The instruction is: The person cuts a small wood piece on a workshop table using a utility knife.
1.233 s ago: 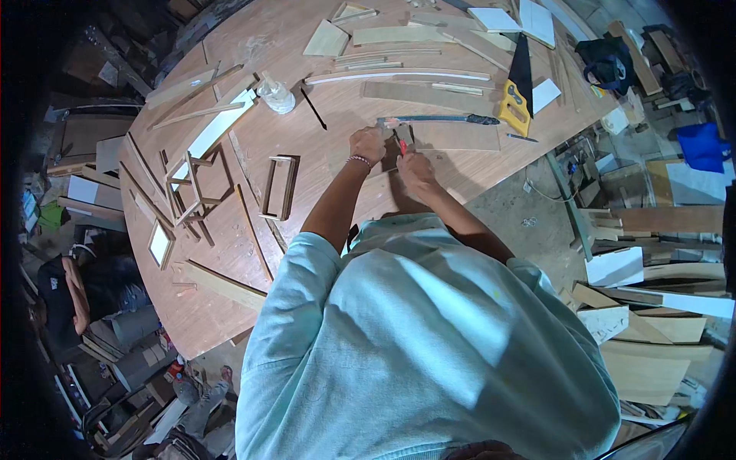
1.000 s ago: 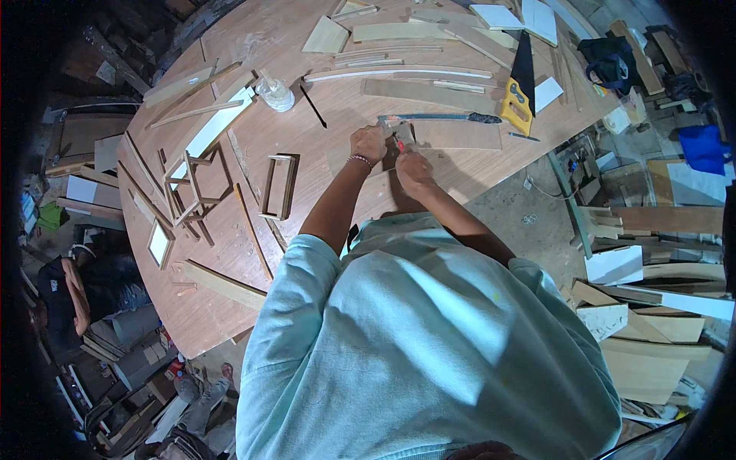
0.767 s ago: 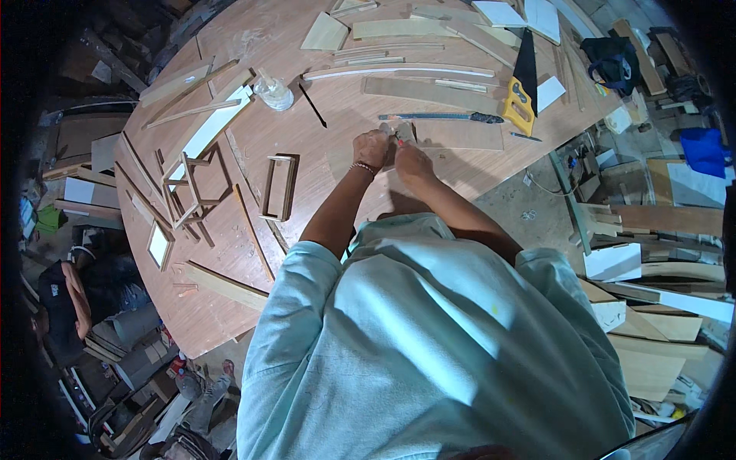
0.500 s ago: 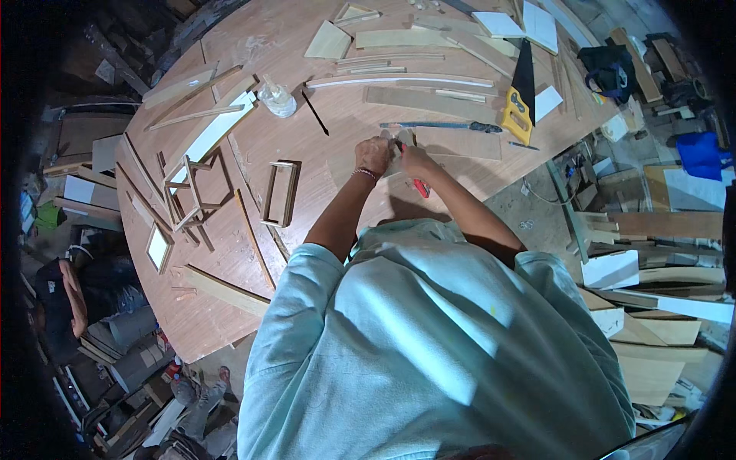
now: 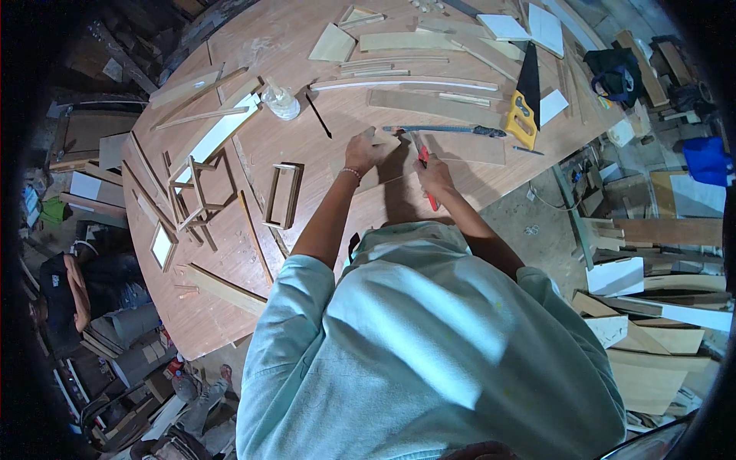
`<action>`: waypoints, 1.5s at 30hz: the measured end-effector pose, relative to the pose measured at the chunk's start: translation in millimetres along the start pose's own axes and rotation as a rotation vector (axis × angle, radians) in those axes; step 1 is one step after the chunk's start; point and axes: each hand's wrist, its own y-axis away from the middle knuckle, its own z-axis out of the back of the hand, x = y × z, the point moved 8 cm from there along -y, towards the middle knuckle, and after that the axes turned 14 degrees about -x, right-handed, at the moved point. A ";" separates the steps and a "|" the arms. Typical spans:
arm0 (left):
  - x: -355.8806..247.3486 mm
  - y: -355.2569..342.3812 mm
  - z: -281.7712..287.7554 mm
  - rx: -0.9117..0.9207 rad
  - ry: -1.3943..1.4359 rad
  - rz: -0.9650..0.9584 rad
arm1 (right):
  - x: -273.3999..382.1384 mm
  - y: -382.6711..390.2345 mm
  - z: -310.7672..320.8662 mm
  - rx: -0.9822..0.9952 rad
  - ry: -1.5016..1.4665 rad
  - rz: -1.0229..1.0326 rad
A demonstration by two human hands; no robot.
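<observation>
My left hand (image 5: 363, 151) is closed on a small pale wood piece (image 5: 387, 141), held just above the table. To its right, my right hand (image 5: 435, 176) grips a red-handled tool (image 5: 432, 202) with a narrow grey, blade-like tip pointing away from me; its exact kind is unclear. The tip is apart from the wood piece. Beyond both hands lies a long, thin grey-blue tool (image 5: 437, 128) with a dark handle. A flat wood strip (image 5: 471, 149) rests on the table to the right of my hands.
The wooden table (image 5: 253, 299) carries a yellow-handled saw (image 5: 522, 121), a clear plastic container (image 5: 281, 103), a thin black rod (image 5: 319, 115) and several wood strips. Small wooden frames (image 5: 283, 196) stand at left. Another person (image 5: 73, 287) is at the far left. Boards (image 5: 652, 376) are piled at right.
My hands have moved apart. The right hand with the red-handled tool has shifted right and nearer me; the left has moved slightly left, leaving the pale wood piece visible.
</observation>
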 end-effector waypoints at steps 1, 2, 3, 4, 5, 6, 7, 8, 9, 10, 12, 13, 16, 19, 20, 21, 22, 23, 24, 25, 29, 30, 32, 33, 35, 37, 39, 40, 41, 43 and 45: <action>2.9 1.4 -1.0 0.015 0.188 0.084 | 4.1 -0.7 4.8 -0.005 -0.132 -0.015; 4.7 3.9 -1.5 0.017 0.368 0.159 | 7.9 -1.3 9.2 0.001 -0.261 -0.046; 6.7 7.1 -3.3 0.028 0.536 0.248 | 11.9 -0.6 11.9 0.016 -0.399 -0.084; 6.8 12.6 -7.6 0.027 0.688 0.354 | 18.3 -1.0 14.9 0.042 -0.495 -0.092; 4.1 16.3 -9.0 0.013 0.768 0.394 | 26.0 -2.9 20.1 0.027 -0.504 -0.055; 1.5 21.5 -11.0 0.009 0.840 0.444 | 32.7 -3.7 23.9 0.023 -0.520 -0.026; -0.6 27.6 -13.4 0.009 0.907 0.507 | 38.9 -4.9 26.7 0.023 -0.542 0.002; -5.6 31.2 -13.2 -0.004 0.930 0.512 | 44.2 -5.5 27.8 0.037 -0.551 0.026; -10.1 34.0 -13.4 0.003 0.958 0.526 | 48.8 -6.0 28.8 0.055 -0.565 0.051; -13.5 38.1 -13.0 0.010 0.985 0.547 | 51.7 -5.1 27.0 0.086 -0.574 0.058; -24.0 44.4 -8.4 0.025 1.075 0.521 | 57.4 -2.0 25.1 0.151 -0.624 0.085; -24.8 47.1 -6.0 0.049 1.061 0.538 | 58.5 -0.5 23.2 0.187 -0.639 0.069; -29.2 53.5 2.1 0.099 1.101 0.583 | 65.3 4.6 26.8 0.248 -0.689 0.100; -30.0 59.6 9.1 0.071 1.190 0.692 | 68.1 8.5 30.0 0.320 -0.756 0.038; -29.9 61.0 9.9 0.081 1.188 0.728 | 68.0 8.6 31.8 0.318 -0.734 0.024; -30.8 62.7 10.2 0.091 1.202 0.750 | 68.5 9.4 33.5 0.328 -0.720 0.019; -29.5 64.4 8.9 0.115 1.125 0.775 | 68.9 11.0 34.2 0.339 -0.707 0.014; -29.1 65.2 9.4 0.105 1.115 0.783 | 66.3 12.3 34.9 0.337 -0.706 -0.026; -28.5 65.3 9.4 0.094 1.106 0.789 | 63.9 13.3 35.9 0.334 -0.705 -0.064; -27.8 64.9 9.1 0.083 1.098 0.790 | 62.3 14.6 36.2 0.339 -0.709 -0.093; -14.7 66.2 4.5 -0.038 1.061 0.941 | 56.7 18.8 36.2 0.369 -0.695 -0.130; -14.0 65.9 3.5 -0.042 1.057 0.948 | 56.8 18.1 35.7 0.371 -0.714 -0.124; -15.6 65.9 1.0 -0.041 1.091 0.956 | 55.4 14.5 33.6 0.364 -0.740 -0.123; -17.7 65.9 -0.5 -0.036 1.130 0.956 | 53.7 11.5 32.8 0.356 -0.752 -0.128; -21.2 65.1 -3.7 -0.014 1.178 0.971 | 51.0 5.2 30.4 0.371 -0.781 -0.128; -22.8 65.7 -6.8 0.018 1.198 1.001 | 44.1 0.5 26.6 0.408 -0.799 -0.164; -14.6 70.5 -4.3 -0.072 1.155 1.079 | 36.2 -4.0 23.8 0.432 -0.833 -0.217; -11.2 73.7 -3.2 -0.116 1.146 1.117 | 32.0 -5.9 22.7 0.436 -0.855 -0.254; -13.5 68.2 5.0 -0.111 1.039 0.941 | 28.2 -7.1 21.5 0.444 -0.882 -0.290; -21.9 61.4 20.4 -0.094 0.821 0.618 | 23.2 -7.6 17.7 0.483 -0.909 -0.354; -37.8 58.8 30.2 -0.107 0.689 0.325 | 21.5 -7.1 14.4 0.512 -0.942 -0.399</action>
